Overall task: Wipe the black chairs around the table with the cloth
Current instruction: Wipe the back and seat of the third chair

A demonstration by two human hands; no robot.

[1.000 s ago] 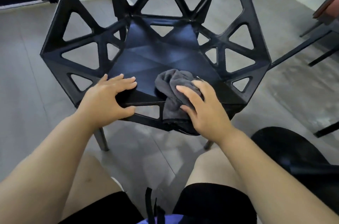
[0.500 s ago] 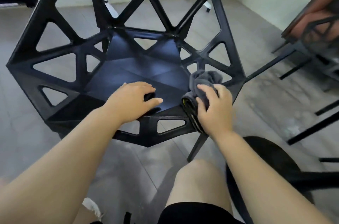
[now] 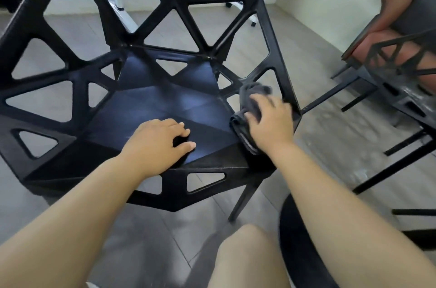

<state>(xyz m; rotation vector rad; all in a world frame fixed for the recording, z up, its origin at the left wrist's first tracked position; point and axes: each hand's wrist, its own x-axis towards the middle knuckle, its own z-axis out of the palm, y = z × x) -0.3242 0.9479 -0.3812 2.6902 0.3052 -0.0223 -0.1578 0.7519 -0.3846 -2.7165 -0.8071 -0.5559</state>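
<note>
A black chair (image 3: 151,103) with triangular cut-outs in its back and sides stands right in front of me. My left hand (image 3: 157,144) rests on the front of its seat, fingers loosely bent, holding nothing. A dark grey cloth (image 3: 250,96) lies bunched at the seat's right edge, against the right armrest frame. My right hand (image 3: 269,120) lies over the cloth and presses it onto the chair, fingers curled into the fabric.
A second black chair (image 3: 398,89) and the brown table edge (image 3: 382,35) are at the right, with thin black legs reaching over the grey tiled floor. A round black seat (image 3: 299,245) sits by my right knee. A white rolling base (image 3: 245,11) stands behind.
My right hand has slid the cloth from the seat's front edge to its right side and up toward the armrest. My left hand has shifted from the front rim onto the seat.
</note>
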